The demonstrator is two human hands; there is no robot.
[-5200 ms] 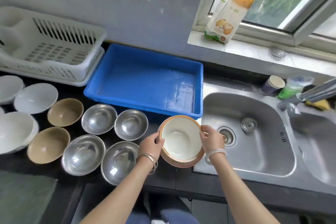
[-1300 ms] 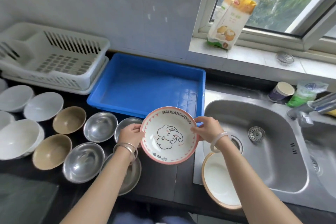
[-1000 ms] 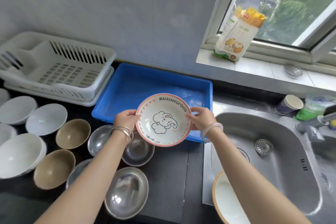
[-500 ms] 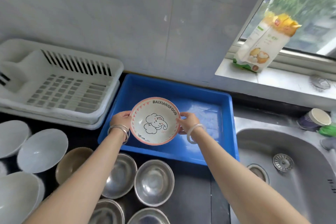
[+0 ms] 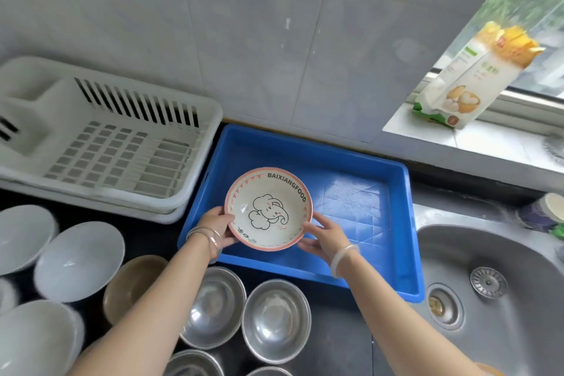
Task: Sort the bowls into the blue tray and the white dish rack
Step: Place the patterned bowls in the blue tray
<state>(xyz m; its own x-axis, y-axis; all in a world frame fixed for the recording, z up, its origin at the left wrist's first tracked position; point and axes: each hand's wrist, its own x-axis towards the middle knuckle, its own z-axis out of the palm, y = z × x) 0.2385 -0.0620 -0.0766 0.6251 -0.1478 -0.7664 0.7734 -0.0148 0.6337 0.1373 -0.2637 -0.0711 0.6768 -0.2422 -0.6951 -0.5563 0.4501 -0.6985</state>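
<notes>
While the left hand (image 5: pixel 218 227) gripped one edge of the elephant-print bowl (image 5: pixel 268 209) and the right hand (image 5: pixel 325 236) held the opposite edge, the bowl sat low over the left half of the blue tray (image 5: pixel 407 223); whether it touched the tray floor was hard to tell. Nothing else lay in the tray, and the white dish rack (image 5: pixel 210 119) held nothing. By my reckoning the sorting had barely begun: steel bowls (image 5: pixel 274 317), white bowls (image 5: pixel 79 259) and a brown bowl (image 5: pixel 131 284) waited on the bench (image 5: pixel 335 345).
</notes>
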